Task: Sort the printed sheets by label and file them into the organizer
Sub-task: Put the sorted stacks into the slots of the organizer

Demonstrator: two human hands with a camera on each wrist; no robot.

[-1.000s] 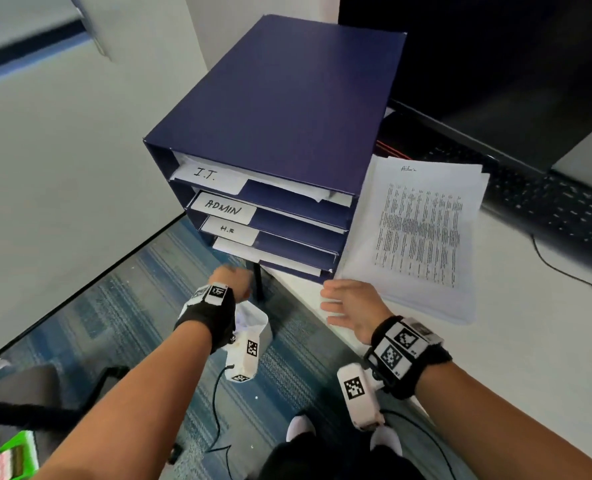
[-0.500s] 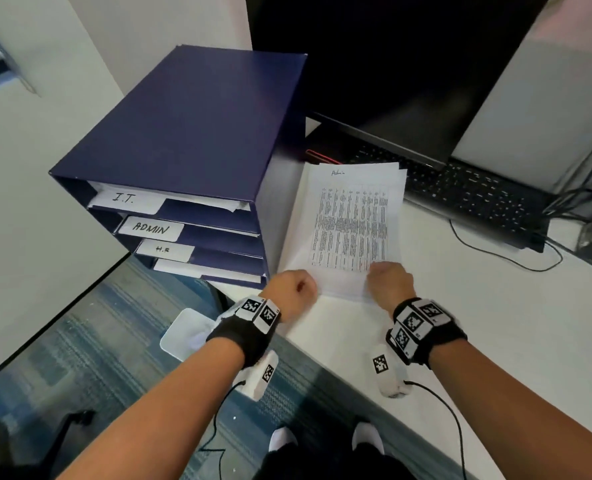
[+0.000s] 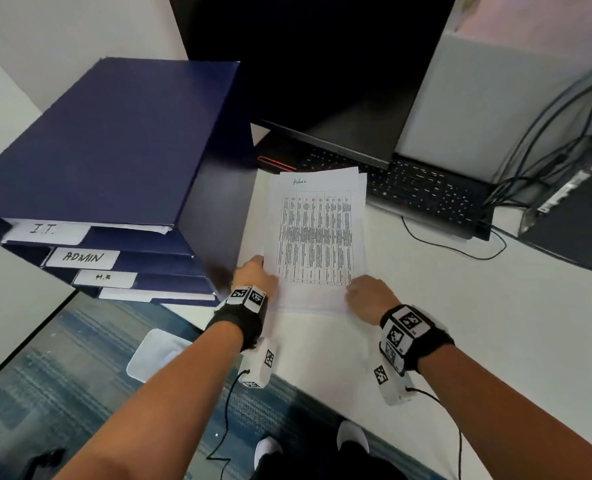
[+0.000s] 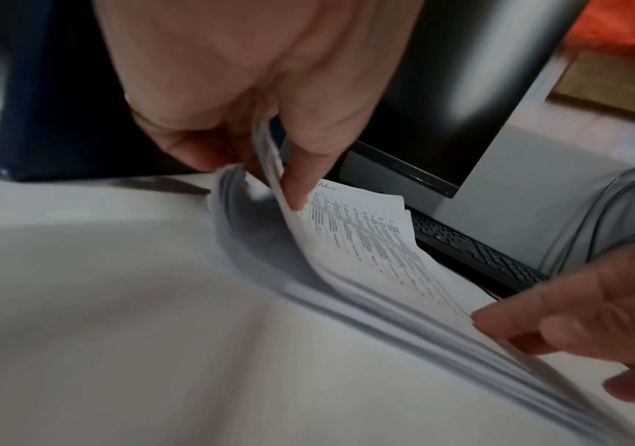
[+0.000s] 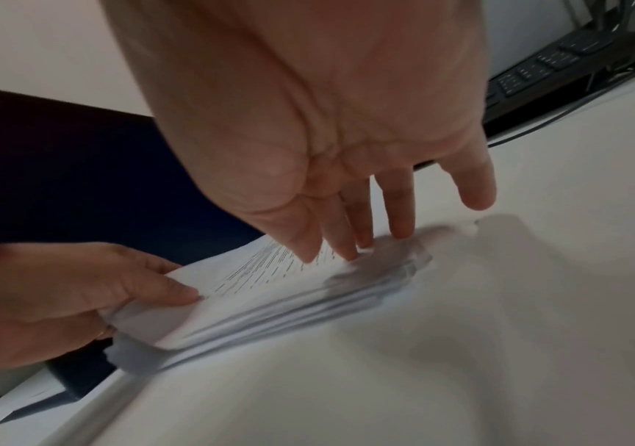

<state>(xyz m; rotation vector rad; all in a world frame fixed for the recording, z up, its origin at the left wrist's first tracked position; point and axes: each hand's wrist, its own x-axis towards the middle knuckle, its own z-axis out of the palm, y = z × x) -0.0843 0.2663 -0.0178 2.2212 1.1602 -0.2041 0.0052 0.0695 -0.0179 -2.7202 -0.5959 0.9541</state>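
A stack of printed sheets lies on the white desk, just right of the navy organizer. The top sheet is hand-labelled "Admin". The organizer's slots carry the tags I.T., ADMIN and H.R. My left hand pinches the stack's near left corner between thumb and fingers and curls the top sheets upward. My right hand rests with straight fingertips on the stack's near right corner.
A black keyboard and a dark monitor stand behind the stack. Cables run down at the right. The desk's front edge is close to my wrists, with blue carpet and a white object below.
Both hands went from the desk's front edge onto the stack. My left hand took hold of the near left corner and lifted it. The head view swung to the right.
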